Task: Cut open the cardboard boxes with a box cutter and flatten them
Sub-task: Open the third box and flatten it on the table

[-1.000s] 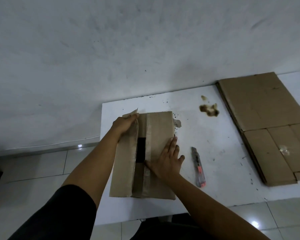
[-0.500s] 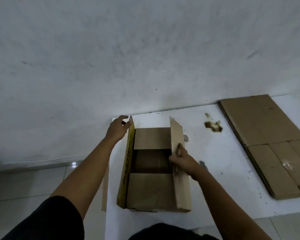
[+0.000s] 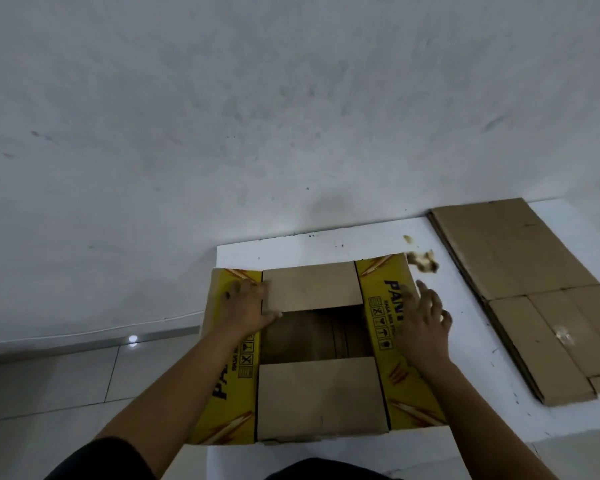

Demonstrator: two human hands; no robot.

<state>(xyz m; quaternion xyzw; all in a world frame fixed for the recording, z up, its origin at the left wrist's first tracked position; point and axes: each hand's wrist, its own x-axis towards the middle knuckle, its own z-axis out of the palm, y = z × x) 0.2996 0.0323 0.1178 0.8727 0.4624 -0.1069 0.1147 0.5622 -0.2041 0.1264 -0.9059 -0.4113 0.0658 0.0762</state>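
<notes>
Cardboard box (image 3: 317, 400) sits on the white table (image 3: 482, 344) at about 6 o'clock in the head view, top open, all four flaps folded out. The long yellow printed flaps lie at 9 and 3 o'clock, the plain brown flaps at 12 and 6.

Left hand (image 3: 246, 308) presses flat on the left yellow flap, fingers straight, thumb at the edge of the far brown flap. Right hand (image 3: 425, 327) is open over the right yellow flap, fingers spread and slightly blurred; can't tell if it touches.

Stack of flattened cardboard (image 3: 520, 282) lies at 3 o'clock, well apart from the box. Brown scraps (image 3: 423, 263) sit just beside the box's far right corner. Box cutter not visible.

Handling, as a judgement: empty corrugated box, light, stiff across panels, bends easily at the creases, may slide on the smooth table. Best hold is the long side walls or flap creases, one hand per side, pushing opposite corners to collapse it.
</notes>
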